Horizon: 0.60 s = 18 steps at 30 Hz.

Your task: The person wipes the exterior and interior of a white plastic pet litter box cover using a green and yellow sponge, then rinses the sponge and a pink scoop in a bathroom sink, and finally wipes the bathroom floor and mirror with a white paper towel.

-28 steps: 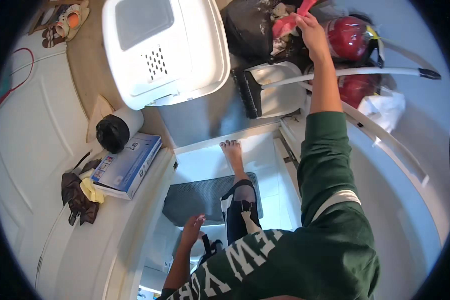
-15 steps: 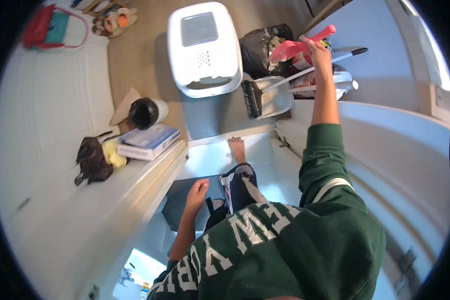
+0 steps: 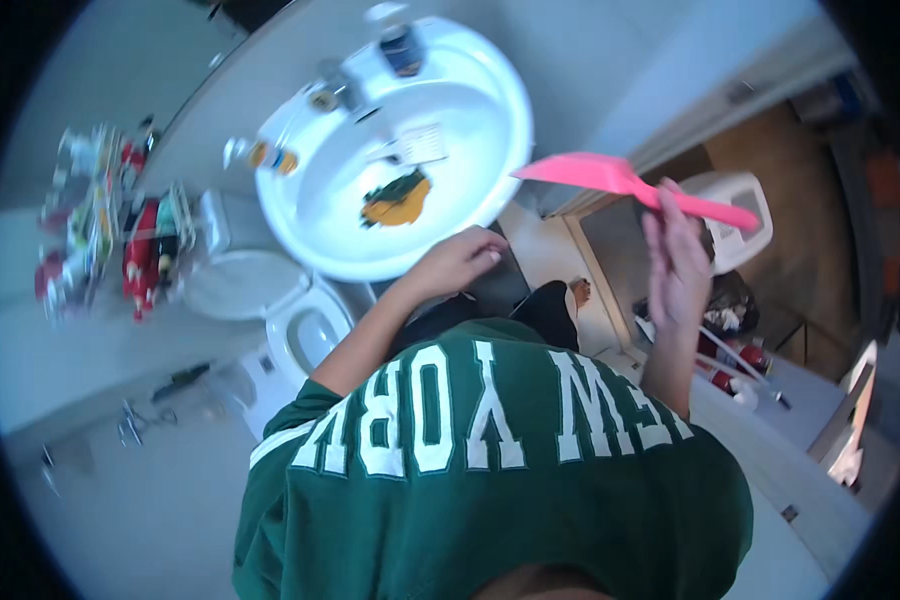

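My right hand (image 3: 682, 258) grips the handle of a pink litter scoop (image 3: 595, 172), held up to the right of the white sink (image 3: 515, 110). The scoop's blade points left, toward the sink's rim. Just beside the sink's near rim is my left hand (image 3: 458, 262), its fingers curled in and nothing visible in them. Inside the basin lie a yellow and dark green item (image 3: 398, 203), whose kind I cannot make out, and a small white rectangular piece (image 3: 423, 143) near the drain.
A faucet (image 3: 342, 88), a dark-labelled pump bottle (image 3: 402, 50) and an orange-labelled bottle (image 3: 270, 157) stand along the sink's back. The toilet (image 3: 315, 325) is at left, beside racks of bottles. Through the doorway at right are a white litter box (image 3: 755, 205) and black bag (image 3: 735, 300).
My view has turned from the doorway and litter box to the bathroom sink. The scoop, still in my right hand, has come with me; my left hand is now by the sink.
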Available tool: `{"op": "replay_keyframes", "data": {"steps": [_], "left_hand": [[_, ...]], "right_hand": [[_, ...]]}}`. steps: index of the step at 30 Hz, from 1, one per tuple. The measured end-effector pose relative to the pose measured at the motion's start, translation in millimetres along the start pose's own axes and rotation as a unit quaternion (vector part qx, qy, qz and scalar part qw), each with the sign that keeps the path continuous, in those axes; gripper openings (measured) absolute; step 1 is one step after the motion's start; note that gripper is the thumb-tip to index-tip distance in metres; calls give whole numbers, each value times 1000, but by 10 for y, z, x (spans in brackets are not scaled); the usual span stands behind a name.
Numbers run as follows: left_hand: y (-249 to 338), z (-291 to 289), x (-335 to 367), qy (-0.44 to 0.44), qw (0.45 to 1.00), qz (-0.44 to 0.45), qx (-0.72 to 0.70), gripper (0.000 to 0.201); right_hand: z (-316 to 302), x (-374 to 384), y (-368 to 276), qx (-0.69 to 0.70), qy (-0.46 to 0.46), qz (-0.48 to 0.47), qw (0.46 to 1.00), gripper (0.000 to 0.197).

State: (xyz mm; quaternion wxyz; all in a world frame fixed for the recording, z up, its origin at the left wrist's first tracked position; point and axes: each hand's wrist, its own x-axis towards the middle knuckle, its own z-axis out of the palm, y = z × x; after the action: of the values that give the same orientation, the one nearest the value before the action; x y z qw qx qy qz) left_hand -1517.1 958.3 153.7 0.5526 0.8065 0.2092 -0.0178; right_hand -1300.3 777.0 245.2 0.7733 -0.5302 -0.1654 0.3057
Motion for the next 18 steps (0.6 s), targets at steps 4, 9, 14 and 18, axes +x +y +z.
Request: {"op": "replay_keyframes", "data": {"steps": [4,9,14,18], "left_hand": [[-512,-543,-921,179,979,-88,-44,26],[-963,-925,-1244,302,938,-169,-20,26],[-1136,-1105,-1132,324,923,-205,-35,28],[-1257,-1199,-1078,337,912,-223,-66,28]], "right_hand": [[1107,318,1037,77,-41,198,976,33],[1802,647,2135,41,6,344,938,30],[2003,726,2777,96,51,445,889,34],[2172,749,2690,-254,-153,503,812,39]]}}
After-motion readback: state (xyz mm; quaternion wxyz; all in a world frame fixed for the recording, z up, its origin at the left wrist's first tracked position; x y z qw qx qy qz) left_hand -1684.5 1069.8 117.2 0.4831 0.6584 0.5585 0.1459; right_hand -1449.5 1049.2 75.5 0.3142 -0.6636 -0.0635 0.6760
